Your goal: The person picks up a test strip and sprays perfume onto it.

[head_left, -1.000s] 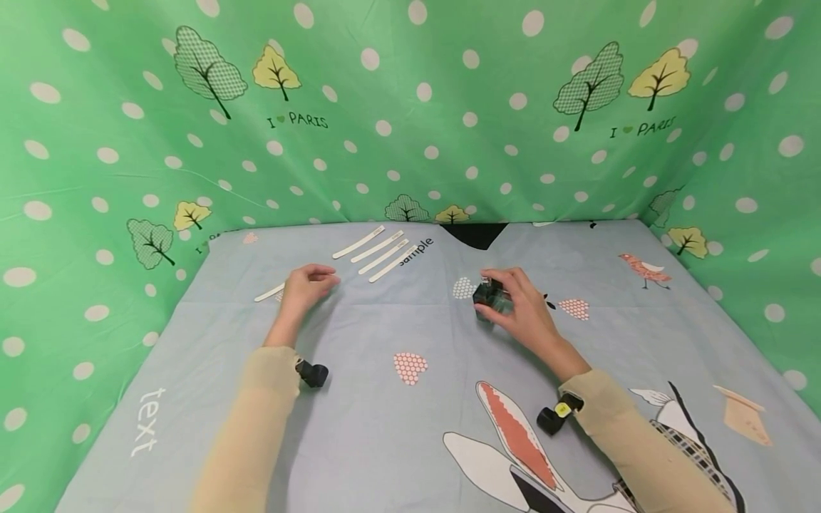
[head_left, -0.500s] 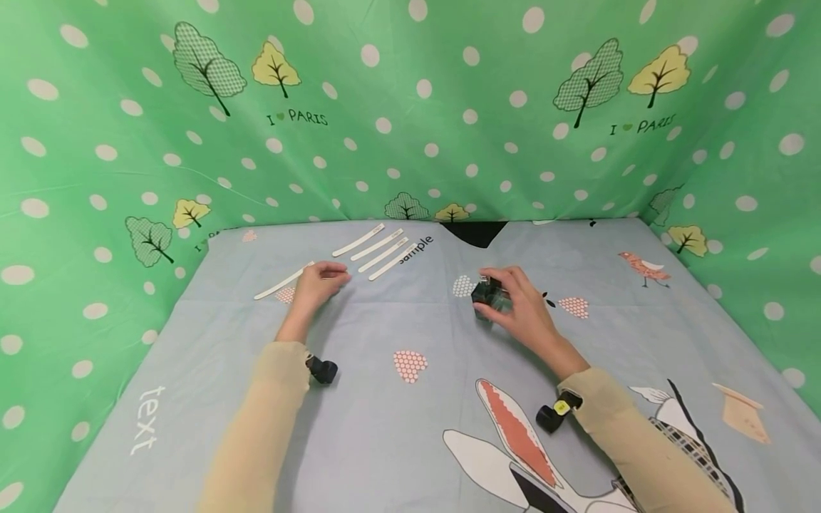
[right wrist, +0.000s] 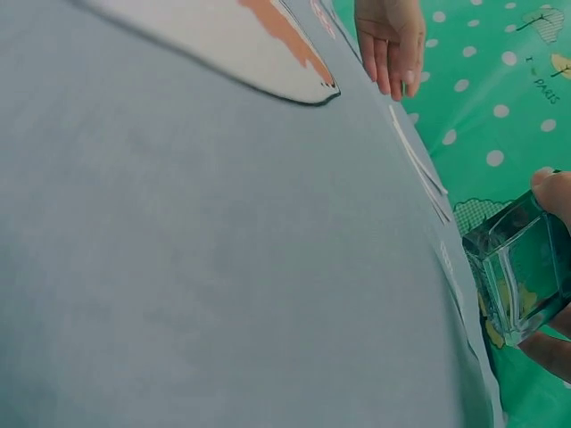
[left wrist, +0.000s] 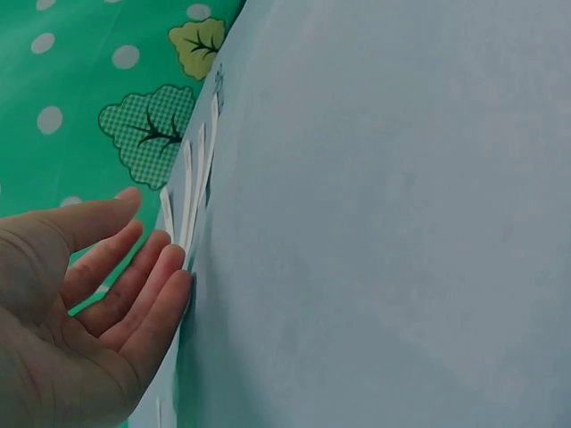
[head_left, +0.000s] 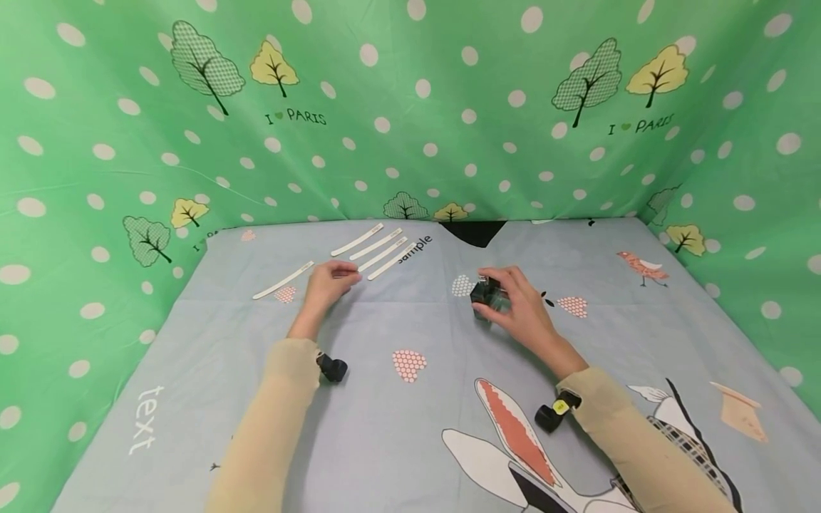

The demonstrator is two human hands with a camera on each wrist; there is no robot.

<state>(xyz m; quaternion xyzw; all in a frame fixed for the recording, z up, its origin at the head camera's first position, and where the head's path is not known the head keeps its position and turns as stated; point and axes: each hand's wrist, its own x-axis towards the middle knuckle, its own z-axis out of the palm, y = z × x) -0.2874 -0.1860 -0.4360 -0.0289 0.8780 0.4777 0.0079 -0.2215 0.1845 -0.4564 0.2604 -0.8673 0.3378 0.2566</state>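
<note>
My right hand (head_left: 527, 313) grips a small square, thick-walled glass bottle of greenish tint, which looks like a perfume bottle (head_left: 482, 296). Thumb and fingers are on opposite sides of it; in the right wrist view the clear glass bottle (right wrist: 517, 267) shows at the right edge. My left hand (head_left: 330, 285) holds nothing, its fingers loosely bent, as the left hand (left wrist: 98, 294) in its wrist view also shows. Its fingertips are right at the near ends of several white paper strips (head_left: 375, 246), which lie side by side on the cloth. Another paper strip (head_left: 284, 280) lies apart, left of this hand.
A grey-blue printed cloth (head_left: 359, 427) with hearts, a rabbit and lettering covers the table. Green dotted curtains (head_left: 410, 107) with tree prints hang behind and at both sides. Small black cameras (head_left: 333, 368) are strapped to both wrists.
My left hand has moved right, from the lone paper strip, now fully uncovered, toward the group of strips. My right hand and the perfume bottle have stayed in place.
</note>
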